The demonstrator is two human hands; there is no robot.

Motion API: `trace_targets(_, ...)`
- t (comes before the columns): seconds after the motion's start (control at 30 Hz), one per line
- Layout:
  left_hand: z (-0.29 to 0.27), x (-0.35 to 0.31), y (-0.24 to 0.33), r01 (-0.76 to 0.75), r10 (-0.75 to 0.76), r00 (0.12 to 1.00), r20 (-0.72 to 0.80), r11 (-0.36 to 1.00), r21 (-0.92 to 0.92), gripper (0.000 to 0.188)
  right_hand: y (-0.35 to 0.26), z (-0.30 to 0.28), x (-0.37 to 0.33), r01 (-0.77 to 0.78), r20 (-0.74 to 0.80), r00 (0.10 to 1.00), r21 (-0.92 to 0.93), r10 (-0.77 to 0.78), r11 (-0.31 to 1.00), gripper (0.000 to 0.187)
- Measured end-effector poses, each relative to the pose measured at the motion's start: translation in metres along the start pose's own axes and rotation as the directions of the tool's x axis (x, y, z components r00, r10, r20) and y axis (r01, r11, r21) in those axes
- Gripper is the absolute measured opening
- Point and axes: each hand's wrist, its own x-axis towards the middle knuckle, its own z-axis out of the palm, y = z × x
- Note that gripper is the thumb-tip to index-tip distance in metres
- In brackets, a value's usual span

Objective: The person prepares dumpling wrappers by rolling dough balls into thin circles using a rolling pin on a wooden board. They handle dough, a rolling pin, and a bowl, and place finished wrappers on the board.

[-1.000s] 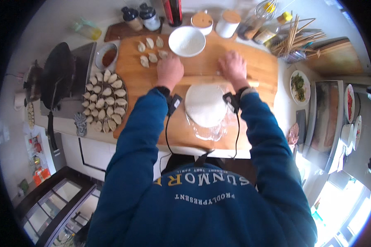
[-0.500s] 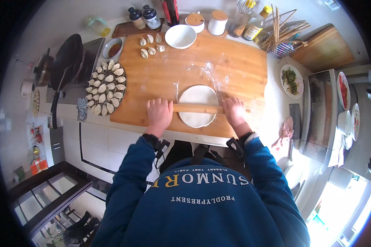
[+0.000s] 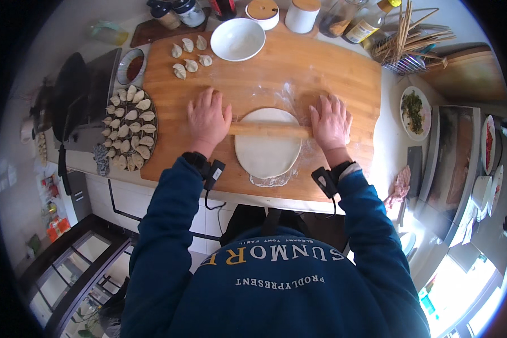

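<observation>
A wooden rolling pin (image 3: 271, 130) lies across the upper part of a round, flat sheet of dough (image 3: 266, 155). My left hand (image 3: 209, 121) rests palm down over the pin's left end, its fingers stretched forward. Over the right end lies my right hand (image 3: 330, 124), also flat, with fingers extended and slightly apart. Both palms cover the ends of the pin. Beneath everything is a large wooden board (image 3: 180, 135), dusted with flour around the dough.
Several dumplings (image 3: 190, 66) sit at the board's far left beside a white bowl (image 3: 238, 42). More dumplings (image 3: 131, 128) fill a round tray to the left, near a small sauce bowl (image 3: 131, 66). At right are a plate of chopped greens (image 3: 416, 112) and a cleaver (image 3: 413, 172).
Both hands have moved forward over the board with the rolling pin, which now crosses the dough's far part. My fingers have straightened from a curled pose. The view has shifted slightly.
</observation>
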Motion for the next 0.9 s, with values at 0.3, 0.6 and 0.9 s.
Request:
trace_targets(0.3, 0.002, 0.065, -0.009, 0.031, -0.028, 0.991, 0.128, 0.999, -0.022, 0.025, 0.002, 0.013, 0.077, 0.044, 0.020, 0.999, 0.006, -0.044, 0.999, 0.031)
trace_targets(0.6, -0.023, -0.056, 0.024, 0.074, -0.072, 0.996, 0.054, 0.997, -0.038, 0.046, -0.013, -0.010, -0.042, 0.105, 0.106, 0.989, -0.007, -0.103, 0.994, 0.044)
trace_targets(0.9, 0.010, 0.071, 0.002, 0.062, -0.058, 0.980, 0.191, 0.998, -0.015, 0.019, -0.010, 0.021, 0.091, 0.178, -0.098, 0.979, 0.016, -0.176, 0.984, 0.030)
